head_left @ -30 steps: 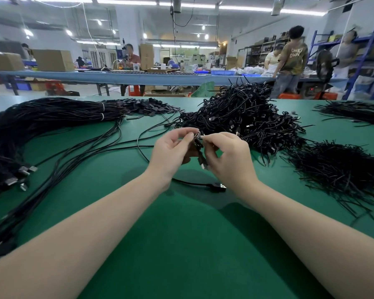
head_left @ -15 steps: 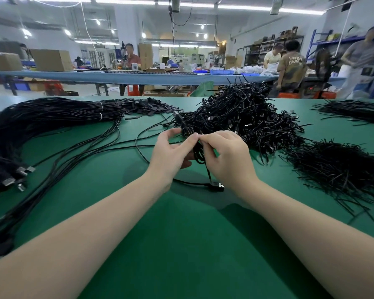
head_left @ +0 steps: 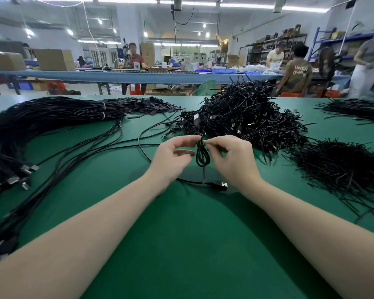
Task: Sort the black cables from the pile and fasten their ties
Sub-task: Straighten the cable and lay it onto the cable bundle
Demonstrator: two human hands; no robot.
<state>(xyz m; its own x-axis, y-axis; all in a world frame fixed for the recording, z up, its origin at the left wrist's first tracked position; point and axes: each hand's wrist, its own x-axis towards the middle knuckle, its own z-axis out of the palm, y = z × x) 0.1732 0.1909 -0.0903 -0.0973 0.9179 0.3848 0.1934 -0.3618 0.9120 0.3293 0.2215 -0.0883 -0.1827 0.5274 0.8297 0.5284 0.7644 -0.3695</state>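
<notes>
Two hands: left, right. One looped cable held between them. One tangled pile of cables. One banded bundle with two white bands. Two heaps of loose ties. Cardboard boxes: two. Four people in the background.

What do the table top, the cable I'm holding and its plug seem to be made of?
Table top: looks like a matte green mat, perhaps rubber or vinyl; soft, even sheen. Cable: black, flexible, plastic-like jacket, bending into a tight loop. Plug: bright metal shell on a black moulded body.
</notes>
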